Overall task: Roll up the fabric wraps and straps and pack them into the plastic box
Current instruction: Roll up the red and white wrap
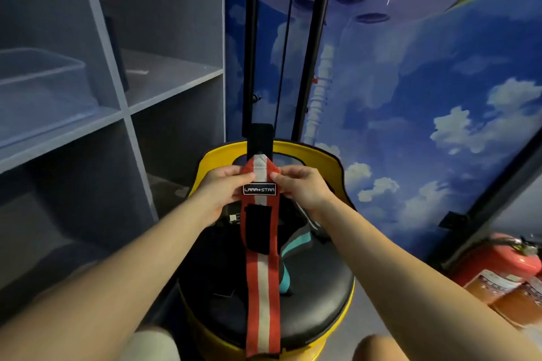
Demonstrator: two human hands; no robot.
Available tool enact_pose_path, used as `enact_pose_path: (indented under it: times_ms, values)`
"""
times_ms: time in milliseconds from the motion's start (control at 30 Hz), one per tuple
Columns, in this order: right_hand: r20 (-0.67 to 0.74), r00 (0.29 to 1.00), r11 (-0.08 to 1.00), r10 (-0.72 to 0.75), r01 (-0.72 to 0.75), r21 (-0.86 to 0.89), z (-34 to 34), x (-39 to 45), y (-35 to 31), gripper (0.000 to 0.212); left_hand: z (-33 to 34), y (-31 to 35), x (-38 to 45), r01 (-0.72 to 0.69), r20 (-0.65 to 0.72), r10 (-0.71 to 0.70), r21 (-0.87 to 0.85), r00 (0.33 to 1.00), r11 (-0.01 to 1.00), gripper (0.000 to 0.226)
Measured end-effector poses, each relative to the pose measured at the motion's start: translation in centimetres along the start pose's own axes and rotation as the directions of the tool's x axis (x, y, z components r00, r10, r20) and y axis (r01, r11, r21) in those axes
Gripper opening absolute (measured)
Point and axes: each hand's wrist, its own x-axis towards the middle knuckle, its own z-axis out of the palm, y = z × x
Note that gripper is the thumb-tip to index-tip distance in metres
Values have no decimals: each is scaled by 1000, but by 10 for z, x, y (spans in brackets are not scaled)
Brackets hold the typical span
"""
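A red fabric wrap (262,287) with a white centre stripe hangs straight down in front of me over a yellow stool. Its upper end carries a black label and a black hook-and-loop patch. My left hand (224,189) pinches the wrap's top left edge, and my right hand (299,184) pinches the top right edge. A black flap sticks up above the fold between my thumbs. More straps, black and teal (286,246), lie on the stool's black seat (316,281). A clear plastic box (44,88) stands on the shelf at the upper left.
Grey shelving (164,79) fills the left side. Black poles (308,53) rise behind the stool against a sky-painted wall. Two red fire extinguishers (504,267) lie on the floor at the right. My knees show at the bottom edge.
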Motion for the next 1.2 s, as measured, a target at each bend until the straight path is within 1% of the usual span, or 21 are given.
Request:
enact_pose_path:
  times_ms: [100,267,433,533,733,867,933,1000,1067,1133,1200]
  values:
    - [32,999,999,30,-31,21,3,13,13,16,-2,-10,14,30,3,-30,2,1000,1000,24]
    - [37,998,998,60,-61,28,1,29,32,14,-7,-33,32,48,-24,-48,3,999,999,23]
    - [-7,990,983,140,-140,-122,-13,45,69,17,-13,-59,48,85,-111,-88,-33,990,996,19]
    - [-35,981,963,190,-193,-189,-21,51,96,15,-14,-75,56,117,-136,-122,-47,983,992,19]
    - [-52,971,944,232,-238,-227,-33,68,131,12,-15,-102,75,172,-169,-176,-39,970,984,24]
    - [-96,973,934,212,-231,-274,-37,87,140,11,-14,-115,90,180,-187,-186,-48,965,982,23]
    - [-121,977,926,174,-204,-318,-41,102,145,10,-12,-117,98,180,-195,-187,-52,963,982,23]
    - [-145,982,904,121,-169,-392,-46,119,143,10,-10,-116,108,178,-191,-182,-41,964,983,22]
    - [-162,985,857,53,-128,-498,-51,139,137,9,-6,-112,119,174,-183,-177,-35,967,984,20]
    - [-169,986,824,3,-98,-558,-56,160,130,15,-1,-107,131,171,-181,-176,-41,968,984,19]
    - [-167,986,799,-14,-89,-594,-59,181,127,22,4,-104,145,175,-179,-183,-55,967,983,18]
